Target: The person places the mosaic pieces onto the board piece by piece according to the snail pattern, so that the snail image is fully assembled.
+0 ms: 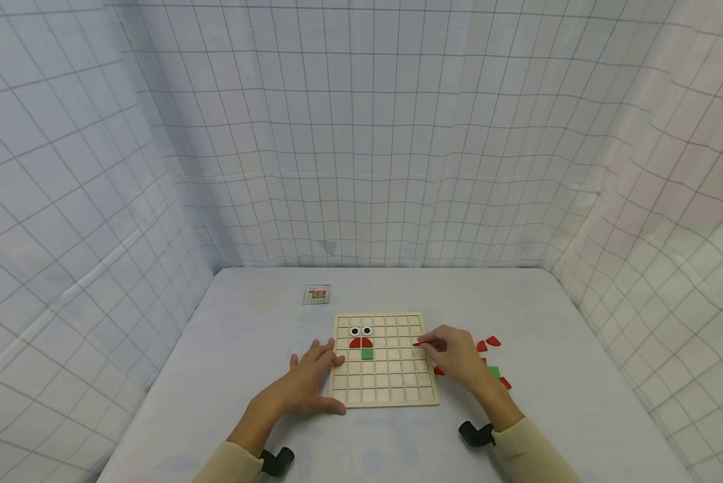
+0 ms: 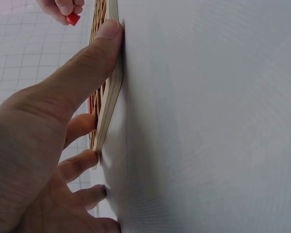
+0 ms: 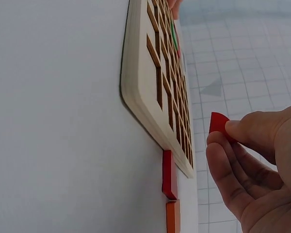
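A square wooden grid board [image 1: 392, 405] lies on the white table. Two eye tiles [image 1: 354, 331] sit in its upper left cells, with two red quarter-round tiles [image 1: 355, 343] below them and a green square tile [image 1: 367, 353] under those. My left hand [image 1: 306, 384] is spread at the board's left side; in the left wrist view its thumb [image 2: 94, 56] rests against the near edge. Over the board's right edge, my right hand [image 1: 458, 352] pinches a red tile with a curved side [image 3: 218, 124] between thumb and fingers, raised above the board in the right wrist view.
Loose red tiles [image 1: 493, 341] and a green tile [image 1: 494, 371] lie right of the board, partly behind the right hand and forearm. A small picture card [image 1: 316, 294] lies beyond the board's far left corner. Grid-patterned white curtains [image 1: 361, 134] enclose the table's back and sides.
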Demonstrator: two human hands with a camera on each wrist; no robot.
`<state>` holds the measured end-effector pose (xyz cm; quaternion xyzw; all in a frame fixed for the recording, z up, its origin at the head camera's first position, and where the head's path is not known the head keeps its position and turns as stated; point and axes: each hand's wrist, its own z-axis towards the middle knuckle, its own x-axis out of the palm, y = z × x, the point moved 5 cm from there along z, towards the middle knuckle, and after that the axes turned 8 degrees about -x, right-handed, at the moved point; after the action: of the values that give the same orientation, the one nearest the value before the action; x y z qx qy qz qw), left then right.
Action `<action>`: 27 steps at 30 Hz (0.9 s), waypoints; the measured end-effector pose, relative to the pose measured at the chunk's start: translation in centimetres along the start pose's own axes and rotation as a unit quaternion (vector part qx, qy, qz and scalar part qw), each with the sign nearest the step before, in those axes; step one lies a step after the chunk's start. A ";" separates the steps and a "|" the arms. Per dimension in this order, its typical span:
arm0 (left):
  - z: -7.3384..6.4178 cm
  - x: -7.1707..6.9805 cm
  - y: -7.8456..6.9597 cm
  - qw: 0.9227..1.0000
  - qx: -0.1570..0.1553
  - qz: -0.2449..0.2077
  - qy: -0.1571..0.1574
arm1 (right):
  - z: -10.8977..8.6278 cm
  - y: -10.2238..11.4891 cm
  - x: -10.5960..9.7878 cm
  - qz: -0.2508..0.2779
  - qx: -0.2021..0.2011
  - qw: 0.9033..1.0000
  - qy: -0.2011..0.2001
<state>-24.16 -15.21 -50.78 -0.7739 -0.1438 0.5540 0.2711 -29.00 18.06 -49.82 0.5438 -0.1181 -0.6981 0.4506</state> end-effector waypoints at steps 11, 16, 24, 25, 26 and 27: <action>0.1 0.0 0.2 1.000 0.002 -0.003 0.000 | 0.2 1.1 2.0 0.016 -0.022 0.999 0.038; 0.1 0.0 0.1 1.000 0.003 -0.002 0.000 | 0.5 2.0 2.9 0.013 -0.048 0.998 0.048; 0.1 0.1 0.1 1.000 0.002 0.001 0.002 | 0.9 3.6 4.6 0.031 -0.091 0.994 0.057; 0.1 0.1 0.1 1.000 0.002 0.002 0.002 | 0.9 3.8 4.9 0.033 -0.092 0.993 0.060; 0.1 0.1 0.1 1.000 0.002 0.002 0.001 | 0.9 3.9 5.1 0.037 -0.088 0.993 0.066; 0.1 0.1 0.1 1.000 0.002 0.002 0.001 | 0.9 4.1 5.3 0.039 -0.086 0.993 0.070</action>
<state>-24.22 -15.20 -50.89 -0.7739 -0.1408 0.5543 0.2720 -27.78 11.42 -50.30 0.5456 -0.0469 -0.6476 0.5299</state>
